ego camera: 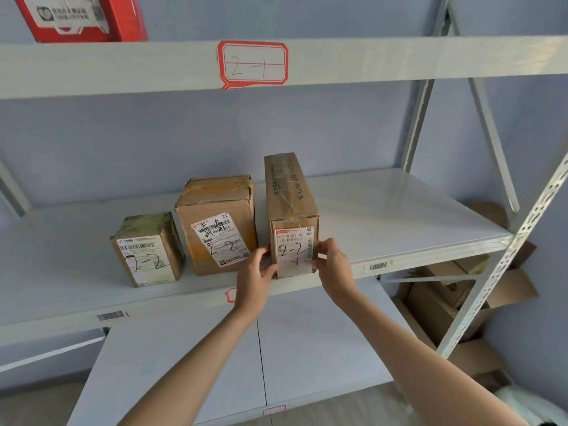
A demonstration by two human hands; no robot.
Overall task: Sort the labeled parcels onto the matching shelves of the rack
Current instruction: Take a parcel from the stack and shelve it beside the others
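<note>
A long narrow cardboard parcel (290, 198) marked "2-2" lies on the middle shelf (399, 216) with its labelled end facing me at the front edge. My left hand (256, 269) grips its left front corner and my right hand (333, 264) grips its right front corner. To its left stand a medium parcel (216, 222) and a small parcel (147, 249), both marked "2-2". The shelf beam above carries a red-framed tag (253, 64) reading "2-1". A red parcel (83, 16) sits on that upper shelf at the left.
A lower white shelf (307, 348) spreads under my forearms. Open cardboard boxes (445, 296) lie on the floor behind the rack's right side. A perforated upright post (507, 259) and diagonal braces frame the right end. The middle shelf's right half is bare.
</note>
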